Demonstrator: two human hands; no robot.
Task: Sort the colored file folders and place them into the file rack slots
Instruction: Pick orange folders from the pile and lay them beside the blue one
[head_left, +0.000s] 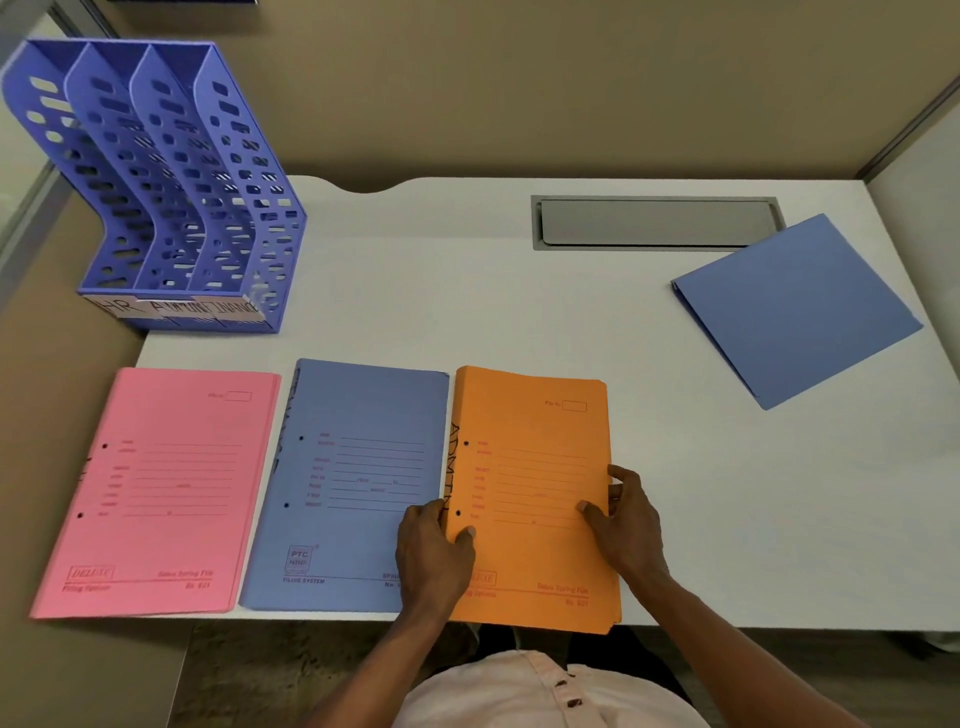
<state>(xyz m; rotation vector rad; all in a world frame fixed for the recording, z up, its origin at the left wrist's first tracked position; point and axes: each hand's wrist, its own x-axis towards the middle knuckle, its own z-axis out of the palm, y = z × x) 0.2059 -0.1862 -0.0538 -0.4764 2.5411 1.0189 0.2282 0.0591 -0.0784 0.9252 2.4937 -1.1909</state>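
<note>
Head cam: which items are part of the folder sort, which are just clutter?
Job: orange card folder gripped by both hands (left, right); pink card folder; blue printed folder; plain blue folder; purple plastic file rack.
Clutter: grey cable hatch.

The orange folder looks like matt card, a little fibrous, with printed lines on its cover. The pink folder and the 2 blue ones, the printed blue folder and the plain blue folder, show the same dull, smooth card finish. The file rack is moulded purple plastic with a slight sheen, pierced with slots, and carries white paper labels. The surface is a smooth, matt white laminate. Set into it, the grey cable flap looks like brushed metal or plastic; which one cannot be told.
</note>
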